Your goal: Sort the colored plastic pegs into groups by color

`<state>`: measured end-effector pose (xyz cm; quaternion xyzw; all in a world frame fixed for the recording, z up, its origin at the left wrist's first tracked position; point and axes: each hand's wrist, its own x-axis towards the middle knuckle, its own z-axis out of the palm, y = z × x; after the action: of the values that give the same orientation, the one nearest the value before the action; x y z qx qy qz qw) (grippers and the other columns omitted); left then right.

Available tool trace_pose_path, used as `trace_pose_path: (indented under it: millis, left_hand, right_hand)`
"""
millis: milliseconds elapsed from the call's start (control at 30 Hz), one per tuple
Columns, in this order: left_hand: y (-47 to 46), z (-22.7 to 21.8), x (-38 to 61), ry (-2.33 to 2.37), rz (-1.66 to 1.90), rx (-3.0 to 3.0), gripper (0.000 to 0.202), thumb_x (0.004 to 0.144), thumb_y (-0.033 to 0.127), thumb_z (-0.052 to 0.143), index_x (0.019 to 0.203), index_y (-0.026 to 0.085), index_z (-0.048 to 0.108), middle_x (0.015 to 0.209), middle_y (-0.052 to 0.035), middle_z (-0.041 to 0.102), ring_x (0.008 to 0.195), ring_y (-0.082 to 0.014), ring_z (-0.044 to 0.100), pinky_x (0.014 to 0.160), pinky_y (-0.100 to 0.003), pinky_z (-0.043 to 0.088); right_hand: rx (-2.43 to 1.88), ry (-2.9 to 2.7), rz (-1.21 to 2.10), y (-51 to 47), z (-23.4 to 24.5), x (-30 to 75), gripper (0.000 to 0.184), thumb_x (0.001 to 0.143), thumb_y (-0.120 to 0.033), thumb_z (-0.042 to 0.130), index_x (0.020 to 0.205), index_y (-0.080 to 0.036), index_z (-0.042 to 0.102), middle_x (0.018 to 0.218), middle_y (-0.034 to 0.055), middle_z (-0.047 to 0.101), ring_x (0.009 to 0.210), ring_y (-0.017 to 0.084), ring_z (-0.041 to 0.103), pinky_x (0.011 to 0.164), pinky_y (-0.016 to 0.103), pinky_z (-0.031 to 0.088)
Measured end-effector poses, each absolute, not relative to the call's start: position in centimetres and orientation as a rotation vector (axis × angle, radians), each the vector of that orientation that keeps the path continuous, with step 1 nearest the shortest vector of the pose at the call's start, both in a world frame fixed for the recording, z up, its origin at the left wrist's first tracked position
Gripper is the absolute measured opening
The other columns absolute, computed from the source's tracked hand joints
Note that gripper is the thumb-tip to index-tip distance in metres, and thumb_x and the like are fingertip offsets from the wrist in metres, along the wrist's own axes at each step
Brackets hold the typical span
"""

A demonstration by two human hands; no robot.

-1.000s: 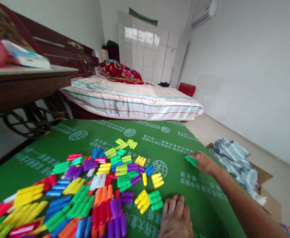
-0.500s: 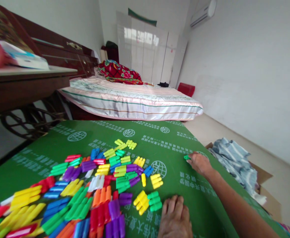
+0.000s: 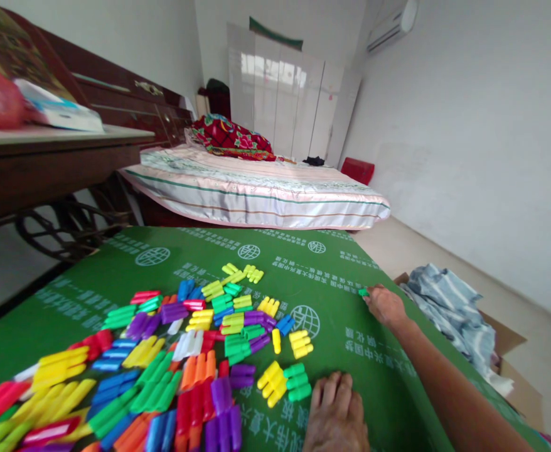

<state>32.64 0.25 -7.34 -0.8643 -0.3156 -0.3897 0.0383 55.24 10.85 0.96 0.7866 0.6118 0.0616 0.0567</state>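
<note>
My right hand (image 3: 385,306) is low over the right part of the green printed board (image 3: 332,276). Its fingers are closed on a small green plastic piece (image 3: 363,292), whose end pokes out past the fingertips. My left hand is out of view. Many bullet-shaped plastic building pieces lie in a loose spread on the left and middle of the board. Among them are a yellow piece (image 3: 300,344), a green piece (image 3: 297,382), a white piece (image 3: 186,346) and a purple piece (image 3: 223,430).
A bare foot (image 3: 336,411) rests on the board beside the pieces. Beyond stands a bed (image 3: 266,201); at left is a table (image 3: 59,157) with an iron wheel beneath. Grey striped cloth (image 3: 449,314) lies in a cardboard box (image 3: 520,383) at right.
My right hand has shifted slightly away and to the right with the green piece, and less of the piece shows now. The view has swung slightly left. The other pieces lie as before.
</note>
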Motion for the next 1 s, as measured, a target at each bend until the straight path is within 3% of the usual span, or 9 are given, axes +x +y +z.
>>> trace_pose_path:
  millis: [433, 633, 800, 867, 933, 1000]
  left_hand:
    - [-0.6, -6.5, 32.4, -1.046, -0.932, -2.853, 0.029, 0.084, 0.040, 0.051, 0.097, 0.017, 0.065, 0.113, -0.0053, 0.066, 0.103, -0.0222, 0.055, 0.090, -0.037, 0.043]
    - [-1.1, -5.3, 32.3, -1.128, -0.772, -3.002, 0.032, 0.084, 0.036, 0.053, 0.104, 0.015, 0.064, 0.120, -0.0082, 0.062, 0.110, -0.0246, 0.051, 0.095, -0.039, 0.040]
    - [-1.3, -4.5, 32.2, -1.176, -0.703, -3.110, 0.035, 0.085, 0.035, 0.050, 0.109, 0.013, 0.063, 0.124, -0.0108, 0.059, 0.115, -0.0271, 0.048, 0.099, -0.043, 0.037]
    - [-1.4, -4.3, 32.2, -1.178, -0.696, -3.129, 0.036, 0.084, 0.034, 0.050, 0.110, 0.013, 0.062, 0.126, -0.0116, 0.058, 0.116, -0.0271, 0.047, 0.100, -0.043, 0.037]
    - [-1.5, -4.0, 32.2, -1.189, -0.691, -3.131, 0.036, 0.084, 0.033, 0.051, 0.111, 0.012, 0.062, 0.126, -0.0116, 0.057, 0.117, -0.0266, 0.047, 0.101, -0.043, 0.037]
    - [-1.7, -3.7, 32.3, -1.222, -0.672, -3.129, 0.037, 0.083, 0.033, 0.052, 0.112, 0.012, 0.061, 0.126, -0.0121, 0.057, 0.117, -0.0275, 0.047, 0.101, -0.044, 0.037]
  right_hand:
    - [2.377, 1.808, 0.180, 11.7, 0.7, 56.5, 0.025, 0.091, -0.027, 0.043, 0.093, -0.014, 0.065, 0.099, 0.0141, 0.065, 0.090, 0.020, 0.065, 0.076, 0.027, 0.045]
    - [2.390, 1.811, 0.183, 11.5, 1.0, 56.6, 0.025, 0.091, -0.027, 0.044, 0.095, -0.012, 0.064, 0.100, 0.0161, 0.065, 0.089, 0.024, 0.065, 0.076, 0.030, 0.047]
    - [2.417, 1.861, 0.180, 10.6, 2.4, 55.0, 0.036, 0.093, -0.032, 0.039, 0.105, -0.009, 0.063, 0.103, 0.0215, 0.064, 0.086, 0.029, 0.065, 0.073, 0.037, 0.047]
    - [2.371, 1.991, 0.109, 9.6, 3.2, 52.9, 0.035, 0.092, -0.034, 0.042, 0.110, -0.013, 0.062, 0.105, 0.0162, 0.065, 0.089, 0.026, 0.065, 0.076, 0.033, 0.047]
    - [2.233, 2.223, -0.067, 8.1, 4.3, 49.8, 0.030, 0.089, -0.038, 0.049, 0.111, -0.023, 0.063, 0.105, 0.0055, 0.067, 0.088, 0.018, 0.064, 0.075, 0.025, 0.045]
    - [1.942, 2.560, -0.439, 6.3, 5.5, 46.3, 0.028, 0.085, -0.037, 0.053, 0.108, -0.025, 0.065, 0.096, 0.0017, 0.069, 0.080, 0.015, 0.063, 0.069, 0.022, 0.044]
